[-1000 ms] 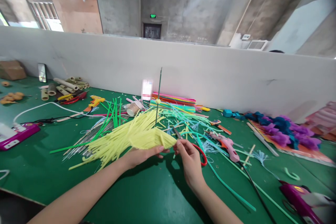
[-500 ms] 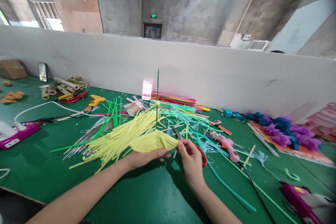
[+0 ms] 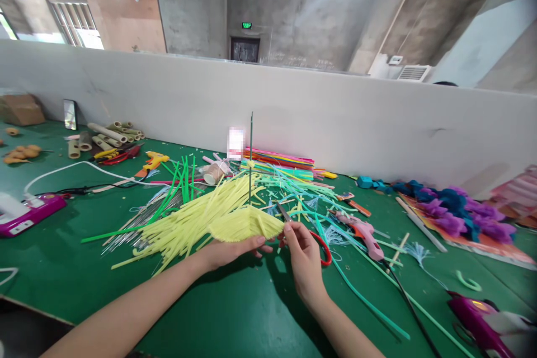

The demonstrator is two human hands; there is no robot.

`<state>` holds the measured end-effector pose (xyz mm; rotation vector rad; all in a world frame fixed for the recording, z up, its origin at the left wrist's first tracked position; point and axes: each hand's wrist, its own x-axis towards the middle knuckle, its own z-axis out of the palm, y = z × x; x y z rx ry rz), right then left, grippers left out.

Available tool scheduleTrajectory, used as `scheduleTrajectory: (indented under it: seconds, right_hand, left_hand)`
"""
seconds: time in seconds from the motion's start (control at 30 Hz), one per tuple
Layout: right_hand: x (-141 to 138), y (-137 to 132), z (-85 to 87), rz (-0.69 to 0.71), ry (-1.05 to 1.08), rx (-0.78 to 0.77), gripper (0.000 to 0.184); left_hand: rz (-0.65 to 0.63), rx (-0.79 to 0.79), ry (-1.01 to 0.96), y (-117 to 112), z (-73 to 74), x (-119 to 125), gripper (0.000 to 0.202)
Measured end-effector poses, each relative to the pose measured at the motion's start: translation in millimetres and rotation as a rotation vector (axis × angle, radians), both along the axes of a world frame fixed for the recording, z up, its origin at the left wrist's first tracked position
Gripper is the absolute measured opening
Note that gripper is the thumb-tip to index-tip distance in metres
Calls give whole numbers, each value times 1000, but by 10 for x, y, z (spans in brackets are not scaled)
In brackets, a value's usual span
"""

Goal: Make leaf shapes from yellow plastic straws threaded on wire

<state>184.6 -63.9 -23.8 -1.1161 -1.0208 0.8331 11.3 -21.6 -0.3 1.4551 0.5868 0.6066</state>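
My left hand holds a yellow fan-shaped piece of fuzzy pipe cleaners from below, with the thumb along its lower edge. At the right tip of this piece, the thumb and fingers of my right hand are pinched together. A thin dark green stem stands upright above the yellow piece, with a small yellow knot partway up. Red-handled scissors show on both sides of my right hand. The hand hides their middle, and I cannot tell whether it touches them. Loose yellow pipe cleaners lie behind my left hand.
A pink glue gun lies right among teal pipe cleaners. Further left are a yellow glue gun, bamboo tubes and a purple power strip. Purple and blue fuzzy pieces lie far right. A white partition stands behind.
The top of the green stem has tipped very slightly left. My right hand has shifted a touch left, and both hands keep nearly the same pose.
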Motion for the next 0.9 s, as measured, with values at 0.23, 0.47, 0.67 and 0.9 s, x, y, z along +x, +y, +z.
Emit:
scheduleTrajectory:
  seconds: [0.23,0.47,0.67,0.9]
  right_hand:
    - [4,-16,3,-34,-6,24,22]
    - [49,48,4,-74,6,-64,28]
    - [37,25,-6,-219,-358,88,23]
    - [9,-24,35,-242,-840,244,10]
  left_hand:
    - [-21,-15,41,7,-72,-21,42]
    - [142,33,-94,-15,33,-30,38]
    - [172,14,-70,-10,-13,-15,37]
    - [176,49,-69,-16,-32,-9,46]
